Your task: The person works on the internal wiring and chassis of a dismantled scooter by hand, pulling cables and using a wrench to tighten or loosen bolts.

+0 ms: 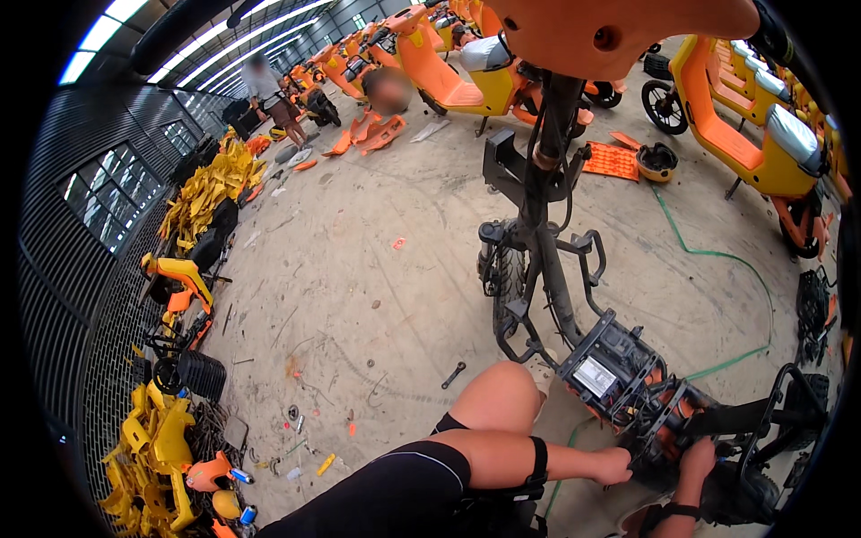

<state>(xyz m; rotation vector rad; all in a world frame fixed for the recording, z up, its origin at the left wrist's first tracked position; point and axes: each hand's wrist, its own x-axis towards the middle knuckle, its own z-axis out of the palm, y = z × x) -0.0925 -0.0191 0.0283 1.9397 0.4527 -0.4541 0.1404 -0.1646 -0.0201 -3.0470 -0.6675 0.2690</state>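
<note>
Head view, stripped black scooter frame (559, 291), exposed wiring (662, 402), orange front panel (574, 40)

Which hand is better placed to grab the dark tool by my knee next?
Probably your left hand: it's nearer the tool. Your right hand is farther across, by the scooter frame.

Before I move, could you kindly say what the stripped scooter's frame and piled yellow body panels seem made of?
Scooter frame: probably metal, matte black, judging by its bent tubes. Yellow body panels: likely plastic, semi-gloss, given thin moulded edges.
</note>
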